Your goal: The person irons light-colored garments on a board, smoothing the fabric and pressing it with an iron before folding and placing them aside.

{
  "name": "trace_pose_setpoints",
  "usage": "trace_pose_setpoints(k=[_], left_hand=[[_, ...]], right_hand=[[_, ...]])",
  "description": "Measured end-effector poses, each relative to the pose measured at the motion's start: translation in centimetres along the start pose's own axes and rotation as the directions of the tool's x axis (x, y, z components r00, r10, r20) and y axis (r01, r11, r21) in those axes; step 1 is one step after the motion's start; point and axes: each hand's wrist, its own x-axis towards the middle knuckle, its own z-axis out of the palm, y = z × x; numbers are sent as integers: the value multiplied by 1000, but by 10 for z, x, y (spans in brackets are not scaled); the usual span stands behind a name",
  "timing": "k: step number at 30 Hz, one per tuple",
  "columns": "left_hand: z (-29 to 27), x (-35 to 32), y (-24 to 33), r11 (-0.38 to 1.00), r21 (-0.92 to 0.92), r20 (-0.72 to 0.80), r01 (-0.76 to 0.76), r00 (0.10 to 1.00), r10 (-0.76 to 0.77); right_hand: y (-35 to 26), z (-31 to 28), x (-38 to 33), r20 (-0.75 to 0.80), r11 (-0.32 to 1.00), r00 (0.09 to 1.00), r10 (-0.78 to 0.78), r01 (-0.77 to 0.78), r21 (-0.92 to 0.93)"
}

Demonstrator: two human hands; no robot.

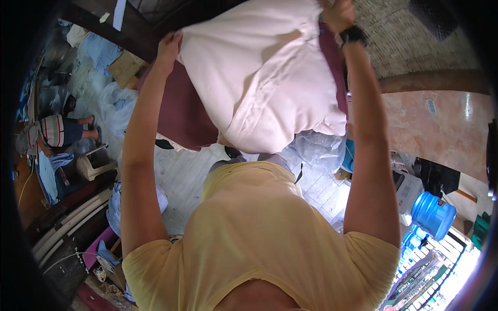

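While the yellow shirt (pixel 254 217) is closest, a puffy cream cloth (pixel 259 78) comes next, between both hands, sagging toward the tummy. The left hand (pixel 170 49), nearer the body, pinches one top corner. The right hand (pixel 340 18) is blurry at the other, so I can't tell its grip. Dark red cloth (pixel 187 109) is behind.

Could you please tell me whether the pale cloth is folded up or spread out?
The pale cloth is spread out, though creased: the left hand and right hand hold its upper corners wide apart.
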Motion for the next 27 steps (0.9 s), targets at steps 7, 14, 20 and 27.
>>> trace_pose_setpoints(k=[7,14,20,27], left_hand=[[11,-15,-116,972,19,35,236,971,-236],[8,-8,-95,863,366,126,349,900,-418],[12,-28,-66,914,162,111,373,913,-393],[31,-55,-20,965,-80,8,251,968,-252]], right_hand=[[14,51,-325,899,827,87,430,-437,-353],[45,117,-415,761,-430,280,586,-688,585],[86,154,-439,722,-415,182,668,-714,564],[116,167,-440,779,-619,267,567,-486,617]])
